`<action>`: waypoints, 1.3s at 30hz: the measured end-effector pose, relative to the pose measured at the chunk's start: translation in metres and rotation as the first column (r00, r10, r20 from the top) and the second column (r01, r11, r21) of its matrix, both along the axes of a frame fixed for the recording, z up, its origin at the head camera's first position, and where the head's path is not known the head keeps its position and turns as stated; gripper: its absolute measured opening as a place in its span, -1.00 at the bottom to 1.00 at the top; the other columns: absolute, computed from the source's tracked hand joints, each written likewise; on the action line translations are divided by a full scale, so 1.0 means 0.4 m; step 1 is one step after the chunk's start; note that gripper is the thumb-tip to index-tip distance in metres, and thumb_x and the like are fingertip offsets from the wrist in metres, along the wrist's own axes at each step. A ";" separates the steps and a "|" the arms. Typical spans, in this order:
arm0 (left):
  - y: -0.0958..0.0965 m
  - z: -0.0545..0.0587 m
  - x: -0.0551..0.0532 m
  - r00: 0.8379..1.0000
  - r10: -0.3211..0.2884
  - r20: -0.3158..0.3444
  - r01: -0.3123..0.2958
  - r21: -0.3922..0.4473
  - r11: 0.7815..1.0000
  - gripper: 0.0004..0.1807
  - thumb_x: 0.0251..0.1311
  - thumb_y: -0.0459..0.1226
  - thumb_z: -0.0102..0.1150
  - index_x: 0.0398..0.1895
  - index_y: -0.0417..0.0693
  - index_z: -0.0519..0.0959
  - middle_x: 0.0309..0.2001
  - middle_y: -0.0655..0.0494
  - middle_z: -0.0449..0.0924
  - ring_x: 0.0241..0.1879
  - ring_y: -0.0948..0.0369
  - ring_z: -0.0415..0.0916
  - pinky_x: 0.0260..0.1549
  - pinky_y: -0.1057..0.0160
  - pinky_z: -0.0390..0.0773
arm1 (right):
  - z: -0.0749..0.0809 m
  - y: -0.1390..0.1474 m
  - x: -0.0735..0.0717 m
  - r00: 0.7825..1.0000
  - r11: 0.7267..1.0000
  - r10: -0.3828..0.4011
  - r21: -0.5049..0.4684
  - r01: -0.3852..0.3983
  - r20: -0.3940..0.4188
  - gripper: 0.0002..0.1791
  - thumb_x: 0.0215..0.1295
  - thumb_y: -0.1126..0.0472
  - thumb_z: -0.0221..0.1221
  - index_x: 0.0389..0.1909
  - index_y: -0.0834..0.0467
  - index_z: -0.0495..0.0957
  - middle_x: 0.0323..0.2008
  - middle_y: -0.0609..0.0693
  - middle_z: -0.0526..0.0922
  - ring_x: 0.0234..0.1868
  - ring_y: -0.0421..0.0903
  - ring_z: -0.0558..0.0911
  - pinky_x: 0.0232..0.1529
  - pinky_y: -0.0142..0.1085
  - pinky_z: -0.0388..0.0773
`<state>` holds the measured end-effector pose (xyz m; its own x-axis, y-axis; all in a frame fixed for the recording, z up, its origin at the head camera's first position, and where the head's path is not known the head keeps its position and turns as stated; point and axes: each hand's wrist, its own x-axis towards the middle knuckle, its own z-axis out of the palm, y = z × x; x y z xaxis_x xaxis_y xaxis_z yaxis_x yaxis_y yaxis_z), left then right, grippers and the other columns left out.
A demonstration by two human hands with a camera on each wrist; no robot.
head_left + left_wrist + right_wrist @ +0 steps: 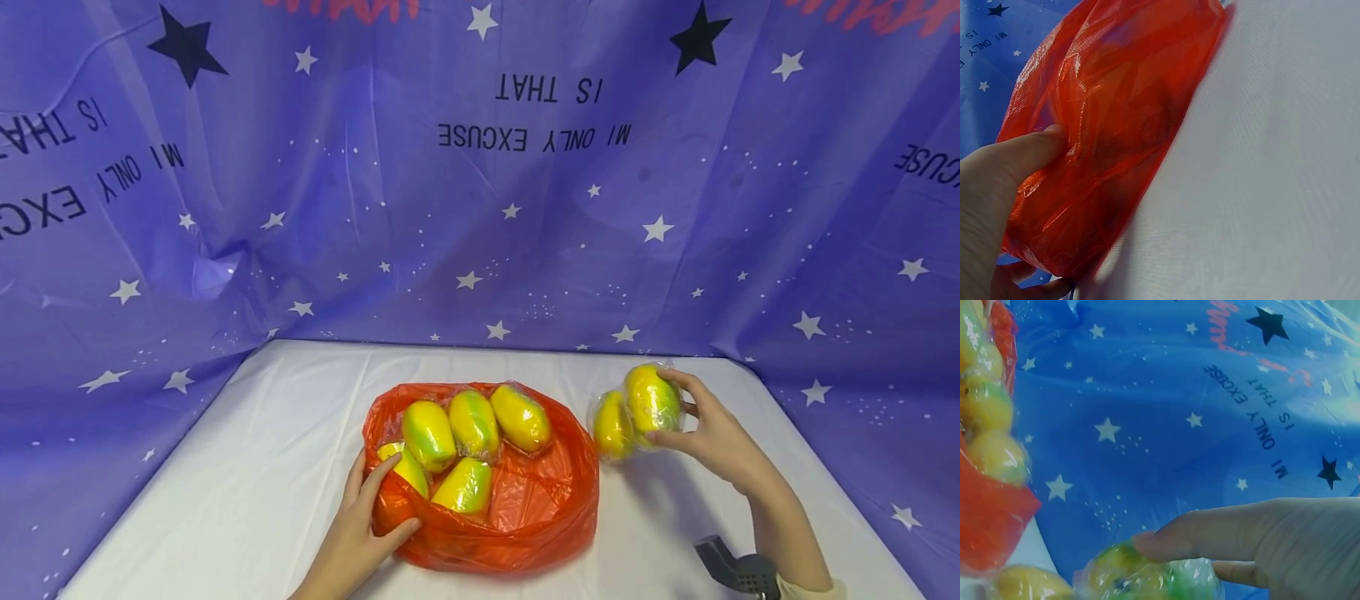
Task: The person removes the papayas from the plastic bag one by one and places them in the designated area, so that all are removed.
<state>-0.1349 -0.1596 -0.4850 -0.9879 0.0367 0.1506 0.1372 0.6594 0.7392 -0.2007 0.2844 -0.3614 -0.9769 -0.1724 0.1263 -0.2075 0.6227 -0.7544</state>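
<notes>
A red plastic bag [525, 492] stands wide open on the table, with several plastic-wrapped yellow-green mangoes [474, 425] inside, mostly on its left and far sides. My left hand [362, 521] grips the bag's left front rim; in the left wrist view its thumb [1041, 147] lies against the red film. To the right of the bag, my right hand [708, 429] holds a wrapped mango [652, 404] between thumb and fingers. Close beside that one, another wrapped mango [613, 427] is near the bag's right edge. The right wrist view shows the held mango [1147, 575] only partly.
A white cloth [247, 467] covers the table. Behind and at both sides hangs a purple-blue curtain [510, 233] printed with stars and lettering. A dark grey device [738, 571] is strapped at the right wrist.
</notes>
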 end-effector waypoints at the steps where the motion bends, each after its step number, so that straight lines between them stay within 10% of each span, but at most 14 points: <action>1: 0.000 0.000 0.000 1.000 0.001 -0.002 -0.001 0.000 1.000 -0.10 0.00 0.22 0.33 0.42 0.29 0.19 0.50 -0.25 -0.29 0.32 -0.40 0.05 0.05 -0.44 0.24 | -0.002 0.005 0.000 1.000 1.000 0.004 0.002 -0.004 -0.004 0.00 0.04 0.21 0.43 0.44 0.17 0.06 0.40 0.40 0.05 0.21 0.57 0.23 -0.10 0.24 0.52; 39: 0.000 -0.001 -0.001 1.000 -0.002 -0.007 0.002 -0.004 1.000 -0.10 0.01 0.22 0.32 0.42 0.31 0.19 0.49 -0.28 -0.28 0.33 -0.40 0.02 0.05 -0.44 0.24 | -0.102 0.132 -0.052 0.989 0.995 0.027 0.086 -0.040 0.148 0.02 -0.01 0.22 0.38 0.43 0.31 0.03 0.38 0.44 0.05 0.19 0.51 0.23 -0.01 0.37 0.34</action>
